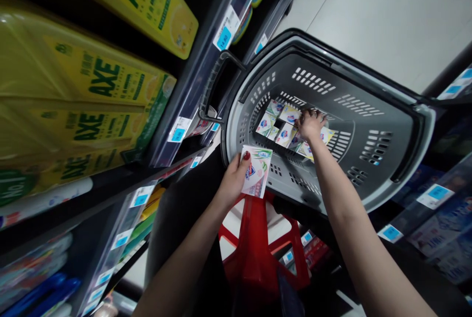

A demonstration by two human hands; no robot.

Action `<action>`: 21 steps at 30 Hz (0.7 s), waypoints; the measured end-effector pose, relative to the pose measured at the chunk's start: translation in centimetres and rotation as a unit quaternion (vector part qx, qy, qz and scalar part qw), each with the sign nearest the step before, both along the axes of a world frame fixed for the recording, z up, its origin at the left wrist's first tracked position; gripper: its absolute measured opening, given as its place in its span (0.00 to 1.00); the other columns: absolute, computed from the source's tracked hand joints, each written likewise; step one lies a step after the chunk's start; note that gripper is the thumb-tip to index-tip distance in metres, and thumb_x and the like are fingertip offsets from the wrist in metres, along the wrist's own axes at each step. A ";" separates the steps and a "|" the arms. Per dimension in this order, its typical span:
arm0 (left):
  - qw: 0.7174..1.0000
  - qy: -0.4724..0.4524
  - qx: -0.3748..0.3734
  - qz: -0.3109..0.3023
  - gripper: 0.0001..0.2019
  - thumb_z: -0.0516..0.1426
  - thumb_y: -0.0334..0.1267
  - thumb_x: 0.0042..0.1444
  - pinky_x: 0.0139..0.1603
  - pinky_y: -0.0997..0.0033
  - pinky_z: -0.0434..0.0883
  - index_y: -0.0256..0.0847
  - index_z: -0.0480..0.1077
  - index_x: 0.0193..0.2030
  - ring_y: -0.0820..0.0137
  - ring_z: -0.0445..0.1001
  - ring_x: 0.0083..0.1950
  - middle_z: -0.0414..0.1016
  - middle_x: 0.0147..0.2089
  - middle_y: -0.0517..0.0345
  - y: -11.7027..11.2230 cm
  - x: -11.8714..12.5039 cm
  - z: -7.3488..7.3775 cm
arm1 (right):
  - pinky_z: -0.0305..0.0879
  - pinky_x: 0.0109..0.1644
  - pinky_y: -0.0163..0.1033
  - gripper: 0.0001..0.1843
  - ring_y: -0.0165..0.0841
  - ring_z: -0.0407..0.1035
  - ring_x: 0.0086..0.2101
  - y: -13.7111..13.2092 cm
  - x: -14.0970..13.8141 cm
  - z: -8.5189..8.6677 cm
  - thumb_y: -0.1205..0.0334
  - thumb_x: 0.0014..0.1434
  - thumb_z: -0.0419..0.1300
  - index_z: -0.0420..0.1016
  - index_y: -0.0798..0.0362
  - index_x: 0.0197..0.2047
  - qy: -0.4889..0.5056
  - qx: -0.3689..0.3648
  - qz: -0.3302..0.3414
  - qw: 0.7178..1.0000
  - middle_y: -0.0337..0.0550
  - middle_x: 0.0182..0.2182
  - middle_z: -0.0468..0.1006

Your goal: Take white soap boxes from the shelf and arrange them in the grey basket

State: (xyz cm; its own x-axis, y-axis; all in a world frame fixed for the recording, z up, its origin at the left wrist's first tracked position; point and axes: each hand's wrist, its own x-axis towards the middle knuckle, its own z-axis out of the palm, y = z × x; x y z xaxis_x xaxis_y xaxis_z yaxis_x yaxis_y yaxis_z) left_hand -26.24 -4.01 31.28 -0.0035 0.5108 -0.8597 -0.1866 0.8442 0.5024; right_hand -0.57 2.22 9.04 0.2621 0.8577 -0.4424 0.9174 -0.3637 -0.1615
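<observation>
My left hand (pixel 235 175) is closed on a white soap box (pixel 257 171) with a red and blue logo, held just over the near rim of a grey shopping basket (pixel 387 164). My right hand (pixel 310 124) reaches down into the basket, fingers curled onto one of several similar soap boxes (pixel 275 126) lying on its floor. Whether it grips a box or only touches it is hidden by the fingers.
Yellow AXE bottles (pixel 92 86) fill the shelves at left, with blue price tags (pixel 223 38) along the shelf edges. A red plastic stool (pixel 258 243) stands under the basket. More shelves with boxed goods (pixel 442 218) run along the right. Pale floor (pixel 387 7) lies beyond.
</observation>
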 end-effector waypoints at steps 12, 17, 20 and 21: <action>1.000 -0.012 -0.014 0.010 0.36 0.67 0.66 0.31 0.34 0.72 0.70 0.37 0.69 0.38 0.67 0.77 0.33 0.78 0.32 0.57 0.2 0.2 0.5 | 0.45 0.62 0.68 0.27 0.54 0.52 0.60 -0.4 0.2 -1.5 0.53 0.60 0.53 0.63 0.52 0.61 0.028 0.020 -0.091 0.995 0.57 0.62 0.61; 1.000 -0.014 -0.012 0.009 0.37 0.67 0.66 0.32 0.35 0.71 0.71 0.36 0.69 0.40 0.65 0.77 0.34 0.78 0.33 0.54 0.0 0.2 0.4 | 0.56 0.57 0.62 0.26 0.55 0.59 0.56 -1.0 2.2 -1.2 0.58 0.61 0.50 0.63 0.62 0.60 0.005 0.027 -0.311 0.950 0.67 0.57 0.64; 1.000 -0.020 -0.008 0.007 0.36 0.66 0.65 0.35 0.35 0.70 0.71 0.36 0.70 0.40 0.63 0.78 0.35 0.78 0.33 0.53 -0.2 0.1 0.2 | 0.60 0.57 0.54 0.23 0.50 0.64 0.53 -1.9 3.2 -1.0 0.60 0.60 0.51 0.67 0.65 0.55 0.016 0.014 -0.313 0.949 0.67 0.52 0.70; 1.000 -0.020 -0.007 0.007 0.35 0.66 0.65 0.35 0.34 0.70 0.70 0.36 0.70 0.40 0.63 0.78 0.35 0.78 0.33 0.53 -0.2 0.0 0.2 | 0.61 0.57 0.51 0.22 0.48 0.66 0.52 -2.1 3.4 -1.0 0.61 0.60 0.52 0.68 0.64 0.54 0.026 0.012 -0.305 0.952 0.64 0.50 0.72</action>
